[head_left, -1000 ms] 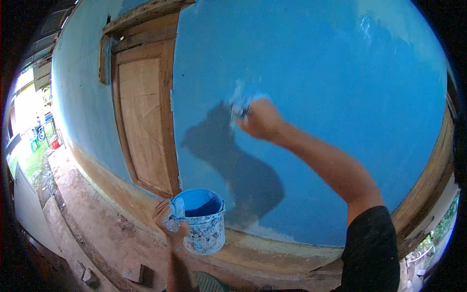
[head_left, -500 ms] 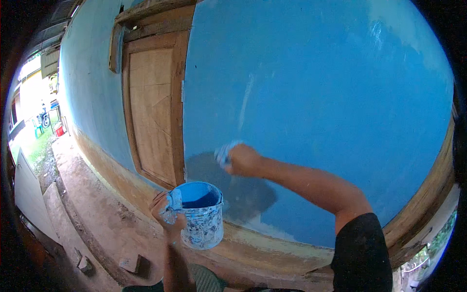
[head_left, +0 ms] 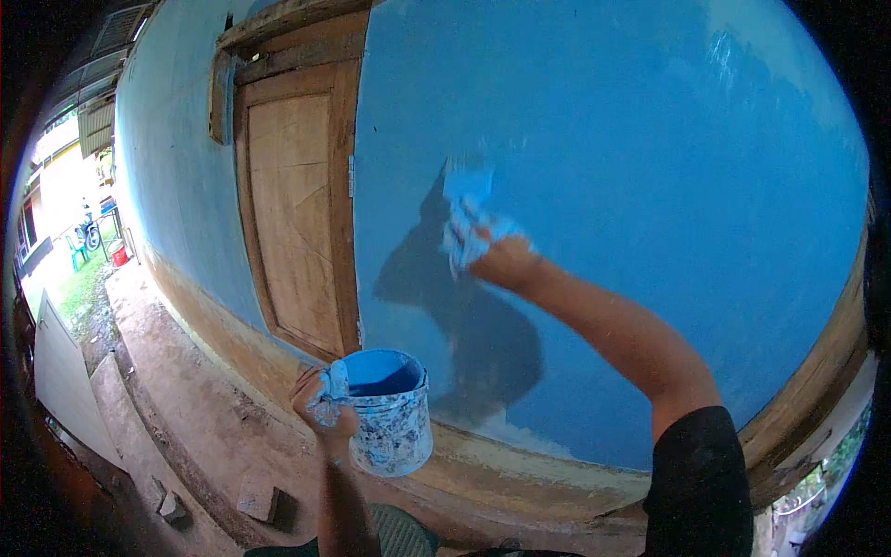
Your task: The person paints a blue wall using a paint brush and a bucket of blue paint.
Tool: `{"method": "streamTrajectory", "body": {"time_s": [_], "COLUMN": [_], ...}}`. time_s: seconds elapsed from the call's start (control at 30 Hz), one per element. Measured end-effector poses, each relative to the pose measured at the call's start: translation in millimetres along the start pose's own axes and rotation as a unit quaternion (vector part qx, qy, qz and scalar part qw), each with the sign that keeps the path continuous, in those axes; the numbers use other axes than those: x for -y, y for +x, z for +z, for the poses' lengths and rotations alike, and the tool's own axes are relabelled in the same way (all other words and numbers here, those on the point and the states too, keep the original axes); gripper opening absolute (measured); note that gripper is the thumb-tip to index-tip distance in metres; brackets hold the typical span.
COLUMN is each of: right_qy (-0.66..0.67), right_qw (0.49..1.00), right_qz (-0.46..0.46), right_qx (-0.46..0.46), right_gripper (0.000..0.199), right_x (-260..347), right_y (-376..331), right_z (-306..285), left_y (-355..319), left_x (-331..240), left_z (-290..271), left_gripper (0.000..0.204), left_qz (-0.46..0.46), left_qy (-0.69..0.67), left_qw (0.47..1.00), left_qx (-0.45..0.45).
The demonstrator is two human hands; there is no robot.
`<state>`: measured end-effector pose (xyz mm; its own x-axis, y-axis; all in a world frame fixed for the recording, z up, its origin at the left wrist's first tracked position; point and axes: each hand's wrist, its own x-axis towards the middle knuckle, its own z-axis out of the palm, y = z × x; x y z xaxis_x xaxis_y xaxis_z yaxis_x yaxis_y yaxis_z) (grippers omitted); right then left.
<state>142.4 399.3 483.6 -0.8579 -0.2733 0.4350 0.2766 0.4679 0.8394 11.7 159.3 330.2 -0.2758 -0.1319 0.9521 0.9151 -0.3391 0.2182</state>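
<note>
My right hand [head_left: 506, 262] grips a paint-soaked cloth [head_left: 467, 215] against the blue wall [head_left: 631, 158] mid-frame; I press evenly. My left hand [head_left: 320, 401] clutches the paint bucket [head_left: 390, 418], level.

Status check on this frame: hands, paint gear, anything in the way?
Left hand grips paint bucket by the rim. Right hand presses brush to blue wall. Nothing blocking; door off left.

Single head-worn fisheye view, facing a blue wall [head_left: 650, 186] close ahead, tilted slightly downward, edges bowed
</note>
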Motion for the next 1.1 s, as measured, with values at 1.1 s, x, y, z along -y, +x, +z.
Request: {"method": "streamTrajectory", "body": {"time_s": [1.1], "right_qy": [0.207], "right_qw": [0.958], "right_qz": [0.161], "right_qx": [-0.119], "right_gripper": [0.021], "right_x": [-54], "right_y": [21], "right_z": [-28], "left_y": [-26], "left_x": [21], "left_z": [0], "left_gripper": [0.038], "left_qz": [-0.013], "left_qy": [0.017], "left_qw": [1.000], "left_qx": [0.007]}}
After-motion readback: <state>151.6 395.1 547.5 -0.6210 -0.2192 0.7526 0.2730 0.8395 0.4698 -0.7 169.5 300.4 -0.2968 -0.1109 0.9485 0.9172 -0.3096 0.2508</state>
